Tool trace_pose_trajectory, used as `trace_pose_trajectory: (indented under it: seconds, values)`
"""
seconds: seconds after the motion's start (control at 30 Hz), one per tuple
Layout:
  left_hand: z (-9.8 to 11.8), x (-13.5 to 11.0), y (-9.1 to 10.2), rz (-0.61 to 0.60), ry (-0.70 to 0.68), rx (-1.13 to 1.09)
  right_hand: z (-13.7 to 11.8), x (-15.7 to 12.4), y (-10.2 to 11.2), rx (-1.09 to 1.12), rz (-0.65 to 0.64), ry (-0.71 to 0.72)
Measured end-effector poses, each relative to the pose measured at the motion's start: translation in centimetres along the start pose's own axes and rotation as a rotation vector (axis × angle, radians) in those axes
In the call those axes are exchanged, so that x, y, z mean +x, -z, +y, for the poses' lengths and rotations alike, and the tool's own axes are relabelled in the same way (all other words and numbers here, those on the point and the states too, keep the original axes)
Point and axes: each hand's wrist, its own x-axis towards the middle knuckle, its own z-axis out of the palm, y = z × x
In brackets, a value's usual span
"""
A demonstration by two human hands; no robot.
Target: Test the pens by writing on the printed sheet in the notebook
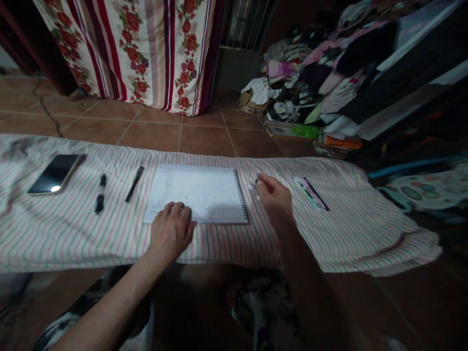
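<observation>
My loosely spread left hand is presumably steadying the spiral notebook; my right hand is pinching a blurred object.

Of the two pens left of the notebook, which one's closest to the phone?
The thicker pen, lying between the phone and the other pen. The thinner pen is right beside the notebook.

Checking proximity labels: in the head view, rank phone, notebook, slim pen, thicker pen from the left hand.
1. Notebook: under the left hand.
2. Slim pen: left of notebook.
3. Thicker pen: farther left.
4. Phone: farthest left.
</observation>
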Motion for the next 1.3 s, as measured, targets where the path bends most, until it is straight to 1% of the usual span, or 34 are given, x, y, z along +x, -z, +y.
trace_pose_trajectory:
  seconds: [0.03,0.1,0.17,0.27,0.37,0.47,0.57,0.7,0.8,0.93,1.07,1.2,1.3]
  values:
    - [0.0,0.0,0.0,0.007,0.004,-0.009,-1.0,-0.8,-0.9,0.065,-0.062,0.009]
    - [-0.2,0.1,-0.1,0.029,0.019,-0.031,-2.6,-2.6,-2.6,0.146,-0.091,-0.008]
    - [-0.6,0.1,-0.4,0.059,0.045,-0.06,-3.8,-4.5,-4.1,0.19,-0.131,0.028]
    - [-1.4,0.3,-0.5,0.113,0.099,-0.101,-4.7,-6.9,-5.7,0.235,-0.202,0.14]
    - [-2.5,0.5,-0.3,0.157,0.151,-0.109,-4.9,-8.3,-6.7,0.221,-0.237,0.245]
    - [-4.2,0.7,0.1,0.195,0.216,-0.093,-4.8,-8.6,-7.2,0.193,-0.266,0.331]
    - [-6.4,0.8,0.5,0.237,0.282,-0.04,-4.7,-8.6,-7.3,0.158,-0.273,0.382]
    - [-8.9,0.8,0.7,0.291,0.428,0.01,-4.7,-8.8,-7.2,0.134,-0.285,0.388]
    - [-10.1,0.8,0.8,0.284,0.527,0.001,-4.7,-8.9,-7.3,0.122,-0.289,0.382]
    - [-11.1,1.0,1.0,0.284,0.609,-0.022,-4.6,-8.8,-7.6,0.101,-0.288,0.401]
    - [-11.5,1.3,1.2,0.257,0.671,-0.038,-4.4,-8.5,-8.0,0.085,-0.286,0.411]
    - [-11.5,1.0,1.0,0.243,0.646,-0.004,-4.6,-8.2,-8.3,0.094,-0.312,0.405]
    - [-11.5,0.8,0.7,0.206,0.627,0.015,-4.8,-8.1,-8.8,0.12,-0.313,0.394]
